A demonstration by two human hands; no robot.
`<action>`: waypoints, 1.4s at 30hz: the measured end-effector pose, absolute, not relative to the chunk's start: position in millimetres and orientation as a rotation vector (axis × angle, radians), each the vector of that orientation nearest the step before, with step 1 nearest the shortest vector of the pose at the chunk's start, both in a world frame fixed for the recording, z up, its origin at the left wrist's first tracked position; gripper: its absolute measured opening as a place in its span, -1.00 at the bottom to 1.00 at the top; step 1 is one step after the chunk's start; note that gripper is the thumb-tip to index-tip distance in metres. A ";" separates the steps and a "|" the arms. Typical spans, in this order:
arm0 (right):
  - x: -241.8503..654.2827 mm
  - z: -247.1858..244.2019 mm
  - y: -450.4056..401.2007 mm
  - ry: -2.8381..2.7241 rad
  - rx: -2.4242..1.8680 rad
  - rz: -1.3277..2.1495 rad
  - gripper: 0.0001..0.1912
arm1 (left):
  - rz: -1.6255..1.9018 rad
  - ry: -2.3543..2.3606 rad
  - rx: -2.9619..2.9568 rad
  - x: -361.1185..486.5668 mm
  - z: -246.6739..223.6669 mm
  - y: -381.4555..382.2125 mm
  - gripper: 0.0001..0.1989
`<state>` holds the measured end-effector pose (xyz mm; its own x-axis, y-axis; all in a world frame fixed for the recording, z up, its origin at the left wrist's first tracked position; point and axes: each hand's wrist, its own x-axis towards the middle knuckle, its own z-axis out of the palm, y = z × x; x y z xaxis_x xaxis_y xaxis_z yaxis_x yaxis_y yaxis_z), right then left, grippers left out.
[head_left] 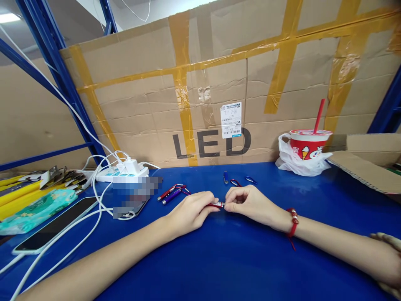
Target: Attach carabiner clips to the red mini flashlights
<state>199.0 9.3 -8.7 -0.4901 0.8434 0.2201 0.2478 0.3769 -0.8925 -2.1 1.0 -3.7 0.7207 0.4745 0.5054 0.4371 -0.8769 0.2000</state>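
Observation:
My left hand is closed round a slim red mini flashlight, most of it hidden by the fingers. From the right, my right hand pinches at its silver end; whether a separate small part is between those fingertips cannot be made out. Just beyond the hands lie a short blue metal tube, a red carabiner clip and a blue carabiner clip. Left of my hands, a red mini flashlight and a purple mini flashlight lie side by side with clips attached.
A white power strip with trailing white cables stands at the back left. Nearby are a phone, a teal packet and yellow-handled tools. At the right, a red cup sits in a plastic bag beside an open cardboard box.

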 end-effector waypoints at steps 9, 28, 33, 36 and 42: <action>195.6 -11.5 16.9 -1.896 -1.018 1.015 -0.64 | 0.889 0.862 2.650 2.2 -1.2 2.2 -0.79; 206.1 -12.1 11.0 -2.110 -0.714 0.073 -0.75 | 0.672 0.863 2.546 0.4 2.9 -0.7 -0.80; 203.4 -9.7 8.8 -2.076 -0.737 0.229 -0.77 | 0.643 0.820 2.583 -1.2 1.3 -3.7 -0.88; 201.5 -9.2 9.0 -2.062 -0.803 0.376 -0.77 | 0.655 0.820 2.595 -1.3 -0.4 -3.2 -0.90; 196.7 -7.4 5.2 -1.964 -0.905 0.605 -0.81 | 0.759 0.841 2.572 -1.0 -3.9 0.2 -0.91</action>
